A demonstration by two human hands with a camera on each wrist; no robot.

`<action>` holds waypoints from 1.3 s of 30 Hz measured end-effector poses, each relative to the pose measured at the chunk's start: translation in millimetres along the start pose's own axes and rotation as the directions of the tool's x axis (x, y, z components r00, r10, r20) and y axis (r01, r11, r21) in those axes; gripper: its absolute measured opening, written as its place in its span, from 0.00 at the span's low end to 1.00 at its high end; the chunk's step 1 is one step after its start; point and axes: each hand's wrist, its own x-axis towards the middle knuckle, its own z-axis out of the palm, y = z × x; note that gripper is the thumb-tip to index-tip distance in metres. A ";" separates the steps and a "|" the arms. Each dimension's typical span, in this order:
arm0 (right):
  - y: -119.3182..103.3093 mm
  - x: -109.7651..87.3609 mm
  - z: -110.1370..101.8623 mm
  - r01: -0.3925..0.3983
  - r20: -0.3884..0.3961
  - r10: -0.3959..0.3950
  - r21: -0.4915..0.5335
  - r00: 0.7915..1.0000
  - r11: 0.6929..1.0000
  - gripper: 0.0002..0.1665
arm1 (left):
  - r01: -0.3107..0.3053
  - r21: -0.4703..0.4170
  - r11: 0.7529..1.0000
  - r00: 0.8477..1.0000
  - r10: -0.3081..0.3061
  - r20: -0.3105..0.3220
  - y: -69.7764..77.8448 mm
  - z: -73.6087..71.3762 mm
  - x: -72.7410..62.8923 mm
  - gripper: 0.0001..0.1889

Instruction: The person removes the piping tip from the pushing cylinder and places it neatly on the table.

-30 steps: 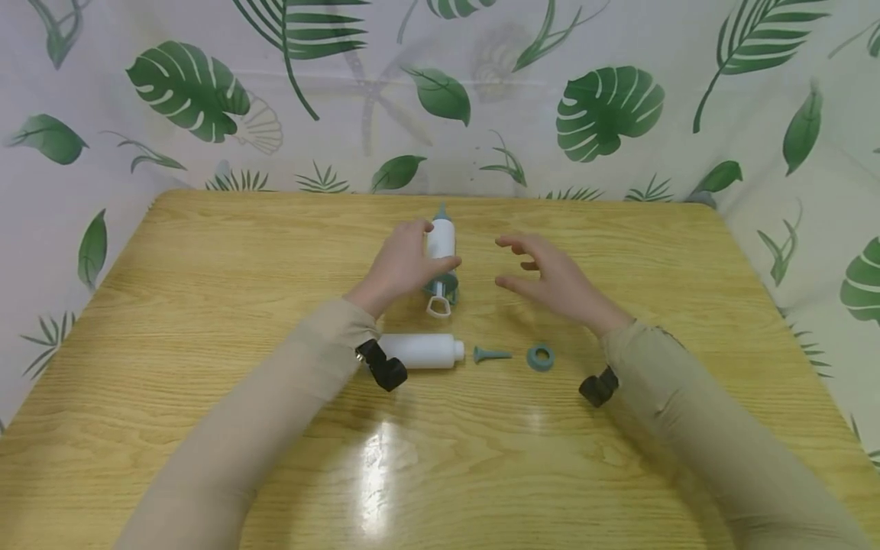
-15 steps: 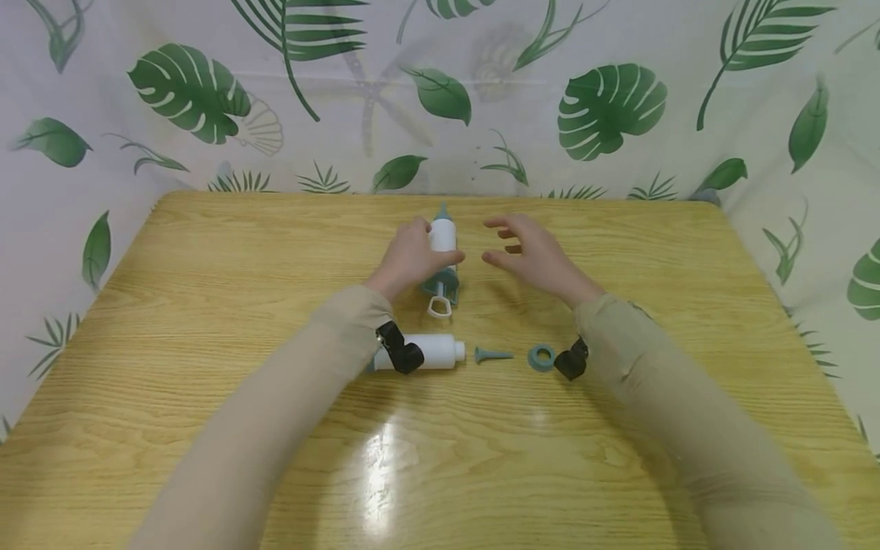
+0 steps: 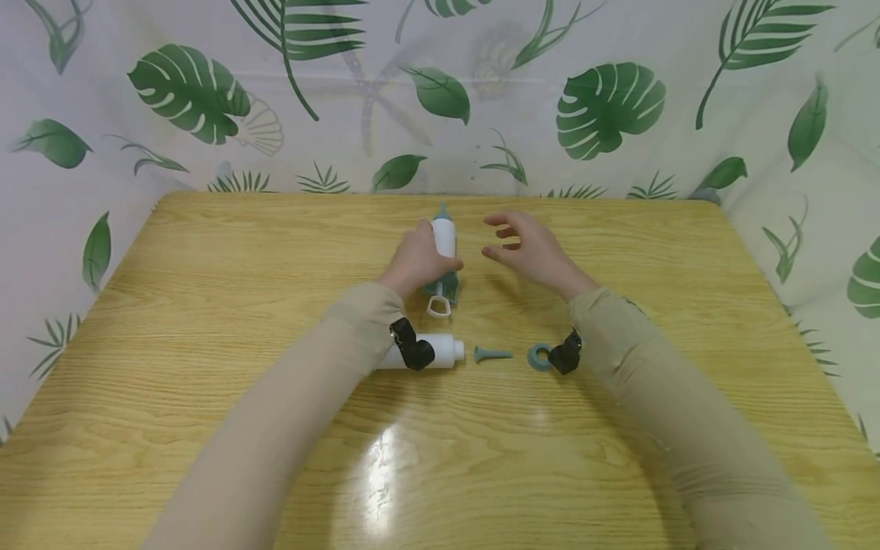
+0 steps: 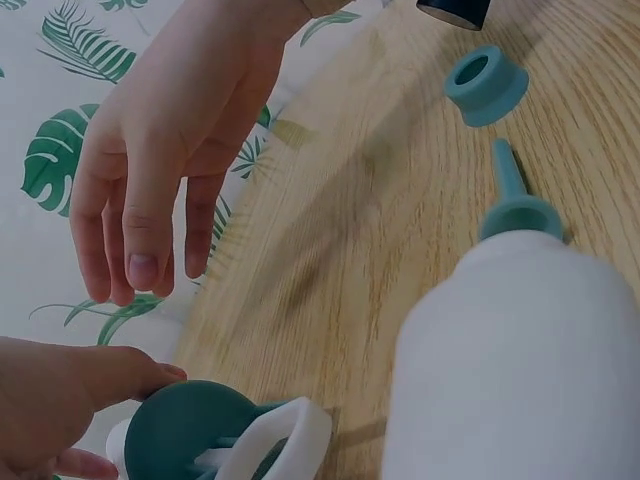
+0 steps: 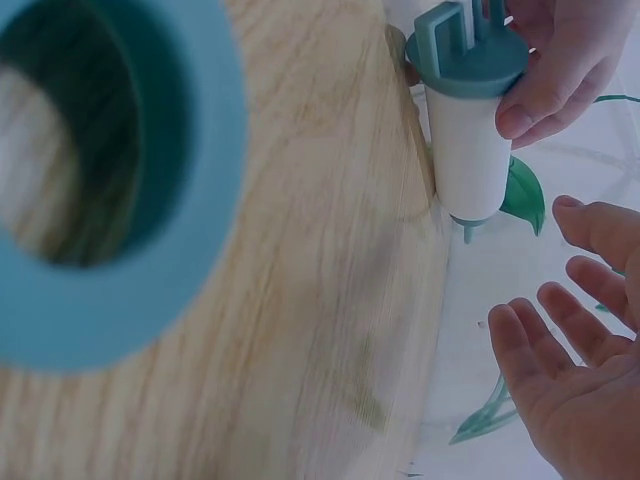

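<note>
A white syringe-like tube (image 3: 444,238) with a teal tip, teal collar and white pull handle (image 3: 438,307) lies toward the back of the table. My left hand (image 3: 421,256) grips it from the left; in the right wrist view the thumb presses along the side of the tube (image 5: 468,150) below its teal collar. To its right, my right hand (image 3: 529,246) hovers with fingers apart and loosely bent, holding nothing. In the right wrist view this hand (image 5: 590,370) has its palm turned toward the tube.
Nearer me, a white bottle (image 3: 440,351) lies on its side, partly behind my left sleeve. To its right are a small teal nozzle (image 3: 490,354) and a teal ring (image 3: 533,357), partly covered by the right wrist camera. A leaf-print cloth (image 3: 440,137) stands behind the table.
My right hand has moved left and slightly back, nearer the tube. The left hand has shifted slightly right along the tube, which stays almost in place.
</note>
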 end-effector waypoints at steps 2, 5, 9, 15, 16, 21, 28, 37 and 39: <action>0.4 0.7 0.2 -0.002 -0.001 0.002 -0.003 1.000 1.000 0.30 | -0.009 0.002 1.000 1.000 0.009 0.002 -1.3 0.1 1.3 0.33; 0.8 1.0 0.5 -0.001 -0.003 0.001 -0.004 1.000 1.000 0.29 | -0.021 0.020 1.000 1.000 0.021 -0.003 -2.7 -1.1 2.0 0.31; 2.3 0.5 0.5 0.005 0.000 -0.005 -0.008 1.000 1.000 0.30 | -0.046 0.043 0.998 0.999 0.046 0.003 -4.6 -3.4 2.7 0.28; 4.1 -0.4 0.6 0.012 0.008 -0.012 -0.004 1.000 1.000 0.29 | -0.085 0.094 0.992 0.995 0.080 0.056 -7.7 -8.0 3.8 0.29; 4.1 -0.7 0.5 0.013 0.008 -0.013 -0.002 1.000 1.000 0.29 | -0.095 0.114 0.989 0.994 0.089 0.060 -8.3 -8.8 4.1 0.30; 4.7 -1.5 0.0 0.023 0.001 -0.023 -0.014 1.000 1.000 0.27 | -0.143 0.209 0.967 0.989 0.133 0.063 -10.6 -14.2 3.7 0.29; 4.9 -3.2 -2.3 0.023 0.009 -0.022 -0.024 1.000 0.999 0.27 | -0.197 0.275 0.941 0.980 0.183 0.075 -12.7 -21.0 -0.2 0.29; 4.7 -1.8 -3.1 0.083 0.020 -0.082 -0.119 0.996 0.989 0.27 | -0.324 0.268 0.907 0.946 0.304 0.112 -17.6 -26.4 -4.1 0.30; 3.5 -0.9 -3.1 0.099 0.027 -0.096 -0.148 0.995 0.984 0.28 | -0.364 0.261 0.894 0.931 0.341 0.133 -18.6 -27.9 -5.0 0.30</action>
